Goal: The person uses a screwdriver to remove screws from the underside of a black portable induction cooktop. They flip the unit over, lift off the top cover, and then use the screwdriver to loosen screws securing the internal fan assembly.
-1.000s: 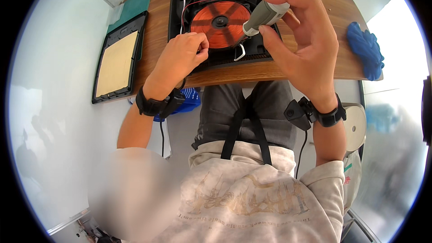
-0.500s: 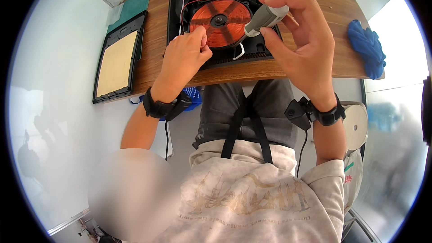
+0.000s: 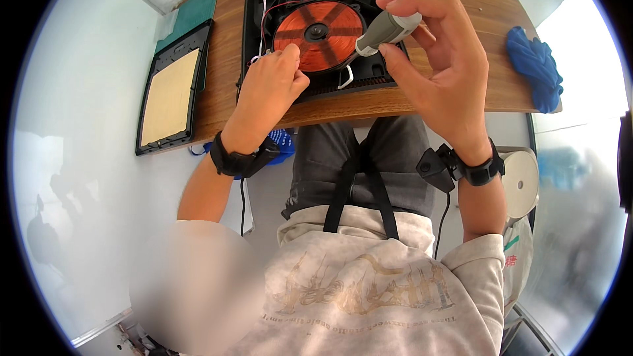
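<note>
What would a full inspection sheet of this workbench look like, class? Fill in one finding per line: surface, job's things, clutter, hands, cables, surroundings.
Surface: wooden table, curved front edge, mostly bare.
Job's things: opened black cooktop housing with an orange coil exposed; grey screwdriver angled down toward the coil's right edge.
Clutter: blue cloth at the right; black-framed panel overhanging the left edge; green mat behind it.
Hands: left hand rests at the coil's left edge, holding nothing that shows; right hand grips the screwdriver.
Cables: thin red and white wires left of the coil.
Surroundings: pale floor; white stool at the right.
</note>
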`<state>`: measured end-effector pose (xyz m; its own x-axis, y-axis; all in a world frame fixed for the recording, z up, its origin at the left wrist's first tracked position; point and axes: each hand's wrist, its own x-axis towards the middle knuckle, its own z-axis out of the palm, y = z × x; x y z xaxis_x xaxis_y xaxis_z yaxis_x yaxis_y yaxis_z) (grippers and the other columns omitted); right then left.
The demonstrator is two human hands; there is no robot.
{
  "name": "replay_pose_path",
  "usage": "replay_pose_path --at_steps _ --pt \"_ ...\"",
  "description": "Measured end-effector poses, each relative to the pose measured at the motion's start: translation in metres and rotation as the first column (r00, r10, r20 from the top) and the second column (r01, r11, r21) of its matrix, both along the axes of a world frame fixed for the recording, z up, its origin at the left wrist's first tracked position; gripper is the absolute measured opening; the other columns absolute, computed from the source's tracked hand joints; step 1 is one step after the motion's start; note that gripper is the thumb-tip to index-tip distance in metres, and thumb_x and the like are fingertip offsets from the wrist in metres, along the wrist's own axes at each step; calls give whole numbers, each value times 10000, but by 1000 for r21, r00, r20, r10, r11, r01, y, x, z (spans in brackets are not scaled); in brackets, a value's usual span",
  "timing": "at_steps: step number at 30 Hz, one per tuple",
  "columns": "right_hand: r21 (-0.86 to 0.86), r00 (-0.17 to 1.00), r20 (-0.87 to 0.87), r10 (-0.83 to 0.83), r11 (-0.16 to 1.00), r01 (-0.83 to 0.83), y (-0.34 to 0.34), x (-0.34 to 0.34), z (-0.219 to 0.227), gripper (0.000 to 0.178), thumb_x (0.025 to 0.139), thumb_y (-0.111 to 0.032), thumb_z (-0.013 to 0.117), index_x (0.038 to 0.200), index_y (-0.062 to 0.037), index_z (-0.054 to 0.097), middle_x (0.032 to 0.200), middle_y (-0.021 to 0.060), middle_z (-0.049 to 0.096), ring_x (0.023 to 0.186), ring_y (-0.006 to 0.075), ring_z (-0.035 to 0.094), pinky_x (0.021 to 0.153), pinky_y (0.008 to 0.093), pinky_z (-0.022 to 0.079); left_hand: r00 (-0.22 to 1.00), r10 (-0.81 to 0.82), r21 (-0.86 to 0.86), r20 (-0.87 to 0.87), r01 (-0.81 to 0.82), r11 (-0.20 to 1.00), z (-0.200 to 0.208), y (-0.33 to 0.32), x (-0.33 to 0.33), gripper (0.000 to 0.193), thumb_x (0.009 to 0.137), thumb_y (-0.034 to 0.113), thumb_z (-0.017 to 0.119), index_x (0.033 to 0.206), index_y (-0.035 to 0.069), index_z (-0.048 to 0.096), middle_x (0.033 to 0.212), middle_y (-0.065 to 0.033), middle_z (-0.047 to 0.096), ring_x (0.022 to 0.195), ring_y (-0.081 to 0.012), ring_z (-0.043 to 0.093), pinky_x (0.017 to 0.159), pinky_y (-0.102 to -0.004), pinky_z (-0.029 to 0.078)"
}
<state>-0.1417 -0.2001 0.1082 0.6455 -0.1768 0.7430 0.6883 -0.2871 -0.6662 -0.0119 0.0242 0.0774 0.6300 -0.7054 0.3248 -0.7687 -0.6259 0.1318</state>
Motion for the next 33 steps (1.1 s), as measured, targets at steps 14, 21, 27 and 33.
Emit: replay_pose_path --at_steps 14,21,27,33 --pt "3 1000 -21 -19 1000 19 -1 -2 -4 432 822 177 632 1208 -8 576 1297 114 579 1271 239 589 1063 385 492 984 -29 -10 -176 28 1000 17 4 0 225 853 8 662 924 34 450 753 -142 603 720 -366 643 643 -428 493" --pt "15 999 -35 -13 1000 14 0 -2 -6 436 818 175 637 1208 -12 577 1301 110 577 1268 237 595 1058 380 496 992 -114 85 -56 118 989 17 5 4 211 825 46 669 926 65 485 724 -138 626 702 -380 642 637 -472 501" --pt "16 999 -48 -18 1000 19 0 -4 -5 442 815 177 637 1208 -15 576 1300 106 578 1266 234 595 1063 377 493 997 -24 116 -70 32 993 14 2 3 194 809 53 663 865 42 478 716 -150 622 703 -385 640 630 -472 499" --pt "32 999 -39 -21 999 23 -1 -4 -7 447 825 178 651 1221 -14 573 1299 101 578 1256 229 595 1066 380 500 959 -5 -40 -284 -7 999 16 11 3 144 857 44 692 947 7 586 803 -135 676 696 -289 648 667 -380 506"
